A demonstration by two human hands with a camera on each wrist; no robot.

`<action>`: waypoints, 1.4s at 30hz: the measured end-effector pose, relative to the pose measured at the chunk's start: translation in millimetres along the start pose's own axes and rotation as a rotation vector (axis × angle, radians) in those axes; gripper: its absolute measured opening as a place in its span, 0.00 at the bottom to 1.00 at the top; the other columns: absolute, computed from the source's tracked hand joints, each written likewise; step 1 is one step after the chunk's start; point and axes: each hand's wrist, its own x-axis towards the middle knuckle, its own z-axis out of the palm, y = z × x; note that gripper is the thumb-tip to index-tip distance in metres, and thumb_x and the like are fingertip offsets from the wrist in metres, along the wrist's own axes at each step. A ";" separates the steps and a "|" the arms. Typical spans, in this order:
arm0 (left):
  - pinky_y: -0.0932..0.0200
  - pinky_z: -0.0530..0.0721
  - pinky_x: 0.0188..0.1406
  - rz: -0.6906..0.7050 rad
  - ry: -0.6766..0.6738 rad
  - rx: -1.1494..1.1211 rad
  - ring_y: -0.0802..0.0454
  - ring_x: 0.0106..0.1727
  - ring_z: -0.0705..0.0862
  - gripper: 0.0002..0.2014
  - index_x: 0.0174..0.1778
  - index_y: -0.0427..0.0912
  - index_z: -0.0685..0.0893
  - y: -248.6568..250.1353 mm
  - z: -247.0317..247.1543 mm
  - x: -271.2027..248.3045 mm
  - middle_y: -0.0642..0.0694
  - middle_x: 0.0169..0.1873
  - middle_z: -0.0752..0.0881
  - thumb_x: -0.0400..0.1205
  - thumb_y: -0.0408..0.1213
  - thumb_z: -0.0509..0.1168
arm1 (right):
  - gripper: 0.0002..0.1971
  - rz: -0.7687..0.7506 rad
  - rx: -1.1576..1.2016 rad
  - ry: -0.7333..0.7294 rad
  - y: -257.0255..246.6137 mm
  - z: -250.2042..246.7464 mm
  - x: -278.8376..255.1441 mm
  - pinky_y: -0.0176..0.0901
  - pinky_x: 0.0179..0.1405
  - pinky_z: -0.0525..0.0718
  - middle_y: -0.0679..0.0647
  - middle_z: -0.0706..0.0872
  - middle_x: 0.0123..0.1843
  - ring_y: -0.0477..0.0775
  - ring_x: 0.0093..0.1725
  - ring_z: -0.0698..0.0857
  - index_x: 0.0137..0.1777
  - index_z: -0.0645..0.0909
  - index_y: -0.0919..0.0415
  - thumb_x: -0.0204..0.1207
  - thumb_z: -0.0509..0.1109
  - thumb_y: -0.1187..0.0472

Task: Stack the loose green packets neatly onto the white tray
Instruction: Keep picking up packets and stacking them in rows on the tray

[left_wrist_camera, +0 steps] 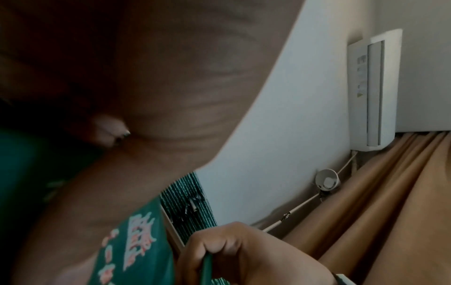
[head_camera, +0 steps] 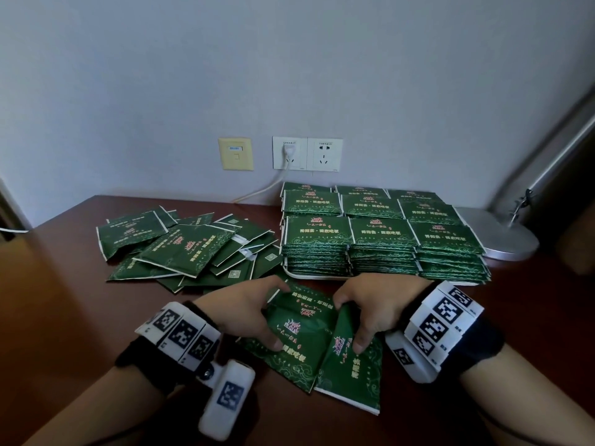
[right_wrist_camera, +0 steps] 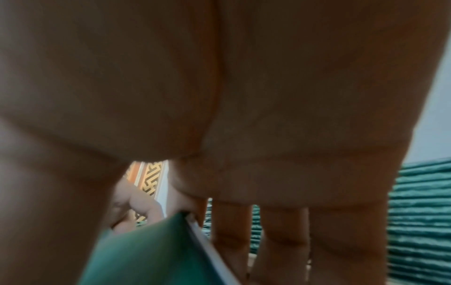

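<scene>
Near the table's front edge both hands work a small bunch of green packets (head_camera: 291, 346). My left hand (head_camera: 278, 315) grips the bunch, fingers curled over its far edge and thumb pressed on top. My right hand (head_camera: 349, 326) pinches one packet (head_camera: 352, 371) that stands tilted on its edge against the bunch. In the left wrist view the printed packet (left_wrist_camera: 136, 241) lies under my palm. The right wrist view shows a green packet (right_wrist_camera: 146, 250) below the thumb. Just beyond my hands, the white tray (head_camera: 315, 277) carries neat stacks of packets (head_camera: 380, 233) in rows. A loose pile (head_camera: 190, 249) lies left of the tray.
A silver lamp base (head_camera: 505, 236) stands right of the tray, its arm rising along the wall corner. Wall sockets (head_camera: 307, 154) sit behind, with a white cable (head_camera: 264, 188) running down to the table. The dark wooden table (head_camera: 64, 300) shows bare wood at the left.
</scene>
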 end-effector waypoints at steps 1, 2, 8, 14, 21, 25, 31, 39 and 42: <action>0.51 0.88 0.58 0.005 0.005 -0.023 0.53 0.54 0.88 0.43 0.71 0.60 0.71 -1.1 0.5 0.5 0.53 0.53 0.87 0.64 0.36 0.86 | 0.19 -0.001 -0.003 0.001 0.2 0.0 0.1 0.44 0.51 0.84 0.45 0.89 0.49 0.50 0.50 0.87 0.51 0.84 0.47 0.63 0.86 0.55; 0.48 0.88 0.59 0.018 0.015 -0.046 0.52 0.54 0.89 0.42 0.68 0.61 0.74 -2.1 1.2 0.2 0.52 0.54 0.88 0.63 0.34 0.86 | 0.19 0.000 0.000 0.003 0.8 0.2 0.1 0.45 0.52 0.85 0.45 0.90 0.49 0.49 0.50 0.87 0.52 0.84 0.48 0.63 0.86 0.54; 0.46 0.89 0.57 0.121 0.093 -0.222 0.51 0.53 0.90 0.32 0.60 0.58 0.85 -9.6 -1.8 -3.7 0.50 0.54 0.91 0.68 0.21 0.79 | 0.13 -0.031 0.027 0.099 5.1 -2.2 -4.8 0.49 0.52 0.86 0.45 0.90 0.45 0.49 0.47 0.87 0.44 0.85 0.48 0.64 0.86 0.55; 0.59 0.88 0.56 0.187 0.236 -0.130 0.63 0.51 0.88 0.33 0.66 0.59 0.83 -7.9 -6.6 -15.4 0.58 0.51 0.90 0.69 0.26 0.80 | 0.11 -0.060 0.079 0.215 12.9 -14.7 -18.8 0.43 0.43 0.83 0.45 0.89 0.39 0.43 0.39 0.85 0.37 0.83 0.46 0.66 0.85 0.56; 0.54 0.88 0.53 0.319 0.205 -0.427 0.48 0.57 0.90 0.39 0.74 0.54 0.78 -4.7 -11.6 -24.6 0.46 0.56 0.91 0.73 0.13 0.72 | 0.08 -0.139 0.162 0.347 21.0 -31.9 -44.3 0.37 0.37 0.78 0.48 0.88 0.35 0.40 0.34 0.83 0.39 0.86 0.52 0.67 0.85 0.57; 0.72 0.79 0.62 0.334 0.304 -0.048 0.70 0.65 0.81 0.47 0.81 0.62 0.67 -12.9 -11.4 -22.1 0.62 0.67 0.83 0.71 0.24 0.77 | 0.09 -0.136 0.188 0.396 31.9 -37.5 -52.0 0.41 0.40 0.81 0.49 0.89 0.37 0.43 0.35 0.84 0.40 0.87 0.51 0.66 0.85 0.57; 0.83 0.76 0.47 0.274 0.466 0.076 0.78 0.51 0.84 0.29 0.60 0.66 0.86 -13.5 -21.2 -29.2 0.72 0.47 0.88 0.69 0.32 0.82 | 0.09 -0.139 0.188 0.397 33.7 -36.6 -50.6 0.35 0.37 0.79 0.47 0.89 0.36 0.40 0.35 0.84 0.41 0.87 0.51 0.67 0.85 0.57; 0.68 0.85 0.39 0.368 0.727 -0.465 0.60 0.37 0.90 0.11 0.45 0.52 0.94 9.8 -2.4 -23.1 0.53 0.38 0.93 0.74 0.31 0.78 | 0.07 -0.320 0.357 0.370 15.0 -30.7 -45.7 0.37 0.35 0.76 0.46 0.85 0.35 0.40 0.33 0.79 0.44 0.84 0.52 0.73 0.81 0.56; 0.55 0.89 0.50 0.345 0.730 -0.604 0.52 0.48 0.92 0.13 0.53 0.49 0.93 12.0 4.0 -18.1 0.52 0.46 0.93 0.75 0.29 0.76 | 0.08 -0.373 0.386 0.413 10.5 -26.8 -37.2 0.44 0.38 0.77 0.48 0.83 0.35 0.44 0.35 0.80 0.44 0.83 0.55 0.73 0.80 0.56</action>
